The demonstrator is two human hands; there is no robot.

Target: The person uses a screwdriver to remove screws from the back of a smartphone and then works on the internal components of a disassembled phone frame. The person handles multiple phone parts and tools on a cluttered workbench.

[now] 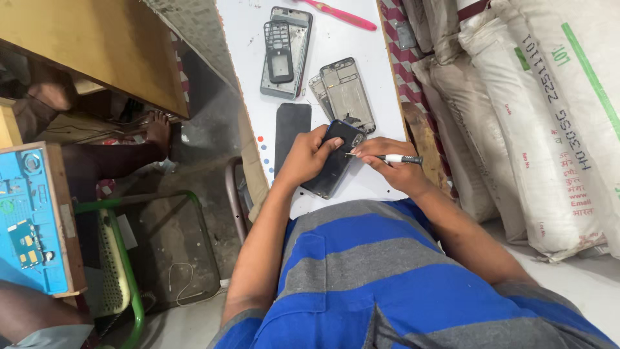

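Crowding hands [310, 155]: phone frames [345, 94], sacks [536, 116].

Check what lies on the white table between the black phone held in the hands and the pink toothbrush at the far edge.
In the head view, two stacked grey phone frames lie between the black phone and the pink toothbrush.

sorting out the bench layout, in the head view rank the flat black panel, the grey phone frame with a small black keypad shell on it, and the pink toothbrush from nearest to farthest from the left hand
1. Flat black rectangular panel, on the white table just beyond the left hand.
2. Grey phone frame with a small black keypad shell on it, farther up the table.
3. Pink toothbrush, at the table's far edge.
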